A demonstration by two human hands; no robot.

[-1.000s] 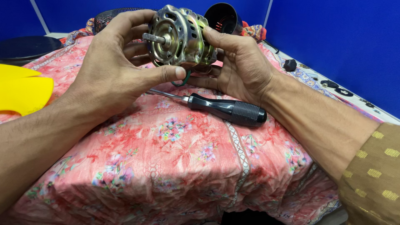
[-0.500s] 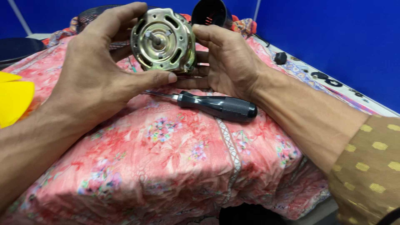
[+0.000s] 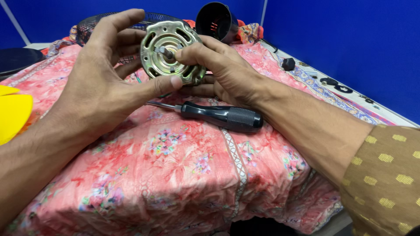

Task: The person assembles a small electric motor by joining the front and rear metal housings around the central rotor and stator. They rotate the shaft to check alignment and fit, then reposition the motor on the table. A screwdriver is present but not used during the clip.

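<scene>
A round metal fan motor (image 3: 164, 46) with a slotted end plate and a short shaft faces me, held up above the cloth. My left hand (image 3: 98, 87) cups it from the left, thumb under its lower rim. My right hand (image 3: 218, 72) grips it from the right, thumb and forefinger pinching at the shaft. Just below the hands, a black-handled screwdriver (image 3: 218, 116) lies on the pink flowered cloth (image 3: 175, 175), its tip pointing left.
A black cone-shaped housing (image 3: 214, 19) and a black wire fan guard (image 3: 94, 22) lie behind the motor. A yellow plastic piece (image 3: 13, 113) is at the left edge. Small black parts (image 3: 332, 83) lie along the right, by the blue partition wall (image 3: 350, 43).
The motor has been turned so its end plate faces me squarely, and my right thumb and forefinger have come onto the shaft. The screwdriver has stayed put.
</scene>
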